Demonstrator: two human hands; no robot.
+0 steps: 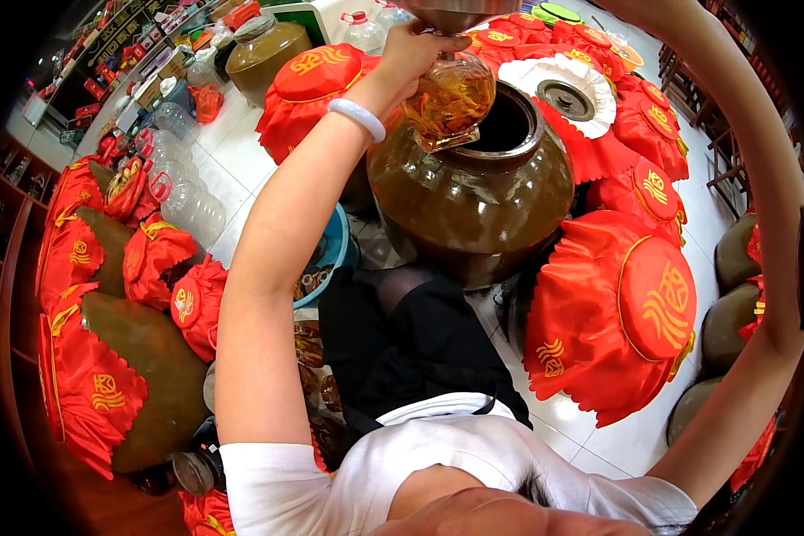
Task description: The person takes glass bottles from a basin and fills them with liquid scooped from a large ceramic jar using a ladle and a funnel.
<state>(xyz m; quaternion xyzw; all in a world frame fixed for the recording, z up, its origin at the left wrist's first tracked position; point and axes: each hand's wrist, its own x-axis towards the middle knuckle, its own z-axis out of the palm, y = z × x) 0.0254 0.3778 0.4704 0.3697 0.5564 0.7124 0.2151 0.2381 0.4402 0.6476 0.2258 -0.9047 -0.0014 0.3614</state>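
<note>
My left hand (409, 61), a pale bangle at its wrist, is closed around the neck of a round glass bottle (451, 94). Amber, root-like pieces show inside the bottle. A metal funnel or bowl (460, 11) sits right above the neck, cut off by the top edge. Behind the bottle stands a big brown glazed jar (469, 201), its dark mouth uncovered; I cannot tell whether the bottle touches its rim. My right arm reaches up along the right side, and the hand lies beyond the top edge.
Red-cloth-covered jars (657, 299) crowd the right, with more jars (143, 375) at left. A white frilled cover with a dark lid (565, 100) lies behind the open jar. A blue basin (339, 241) stands by my legs. Clear plastic jugs (188, 201) line the tiled floor.
</note>
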